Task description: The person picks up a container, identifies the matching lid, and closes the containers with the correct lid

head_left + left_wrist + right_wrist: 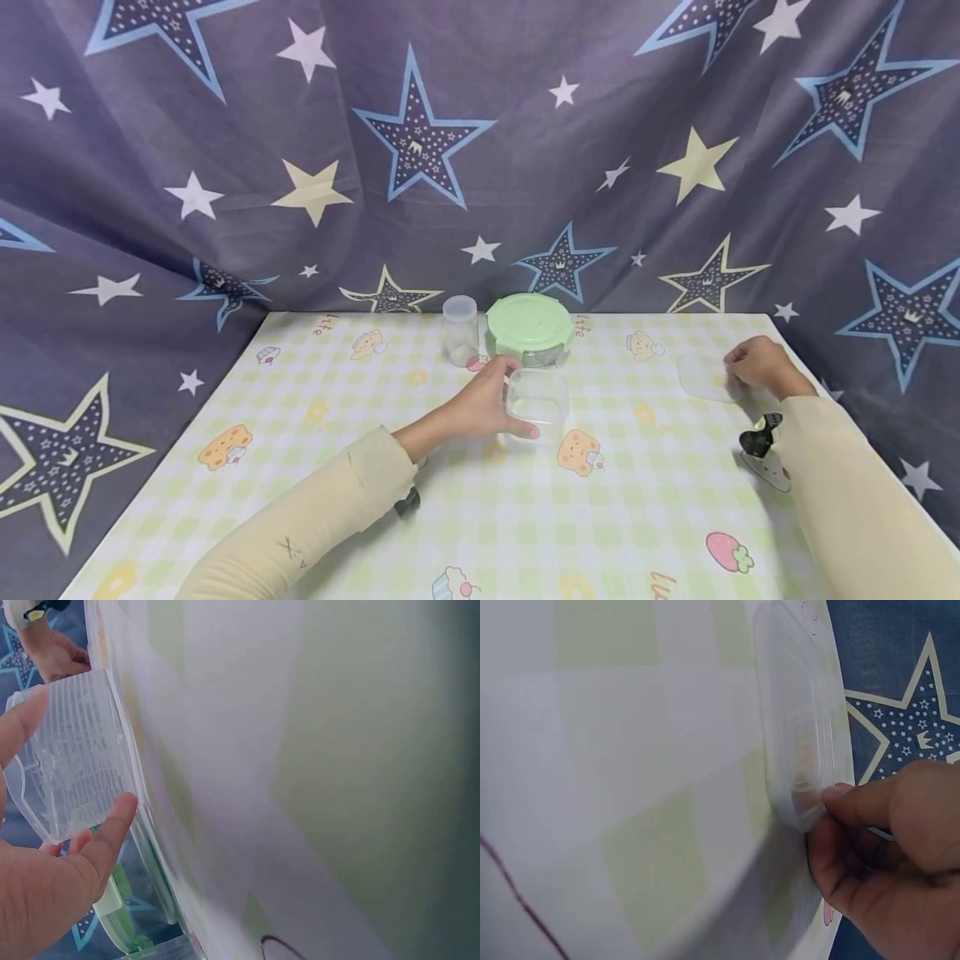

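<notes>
My left hand (489,400) grips a small clear plastic container (542,402) near the middle of the table. In the left wrist view, thumb and fingers span the container's ribbed wall (79,750). Over on the right, my right hand (763,367) pinches the edge of a flat translucent lid (703,379). The right wrist view shows the lid (799,720) lying on or just above the cloth, its near corner between thumb and curled index finger. The two hands are well apart.
Behind the left hand stand a clear cylindrical jar (461,333) and a round glass box with a green lid (531,322). A checked cloth (637,517) covers the table, and a starry curtain (510,167) hangs along its back edge.
</notes>
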Motion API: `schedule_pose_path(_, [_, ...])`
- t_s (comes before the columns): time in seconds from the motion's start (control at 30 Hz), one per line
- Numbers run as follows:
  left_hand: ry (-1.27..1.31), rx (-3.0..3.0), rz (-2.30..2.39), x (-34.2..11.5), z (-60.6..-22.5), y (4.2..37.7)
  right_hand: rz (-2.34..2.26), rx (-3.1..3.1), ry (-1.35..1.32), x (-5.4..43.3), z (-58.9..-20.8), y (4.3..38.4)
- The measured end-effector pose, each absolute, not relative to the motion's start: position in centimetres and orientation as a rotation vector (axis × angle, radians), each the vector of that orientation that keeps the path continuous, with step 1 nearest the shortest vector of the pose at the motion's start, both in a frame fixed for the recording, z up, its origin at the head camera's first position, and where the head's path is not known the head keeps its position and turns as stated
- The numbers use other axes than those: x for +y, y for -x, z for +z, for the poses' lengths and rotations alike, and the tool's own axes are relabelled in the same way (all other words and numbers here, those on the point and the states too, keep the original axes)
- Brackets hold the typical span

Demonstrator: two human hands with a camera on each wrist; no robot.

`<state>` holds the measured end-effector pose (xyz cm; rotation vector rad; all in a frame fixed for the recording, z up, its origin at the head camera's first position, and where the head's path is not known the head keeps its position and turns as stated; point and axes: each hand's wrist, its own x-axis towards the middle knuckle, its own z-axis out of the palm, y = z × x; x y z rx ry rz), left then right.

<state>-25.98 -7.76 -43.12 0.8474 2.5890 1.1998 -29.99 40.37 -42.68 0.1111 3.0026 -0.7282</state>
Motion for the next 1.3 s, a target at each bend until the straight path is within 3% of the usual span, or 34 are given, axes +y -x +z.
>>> schedule_pose_path(0.77, [-0.830,2.581,1.210,-7.7,-43.2,26.0,-1.342,2.691,-0.159,40.5,-43.2,30.4])
schedule_pose_path(1.3, [-0.820,2.599,1.203,-7.6,-43.3,25.8,-1.574,2.680,-0.001,34.4,-38.4,31.1])
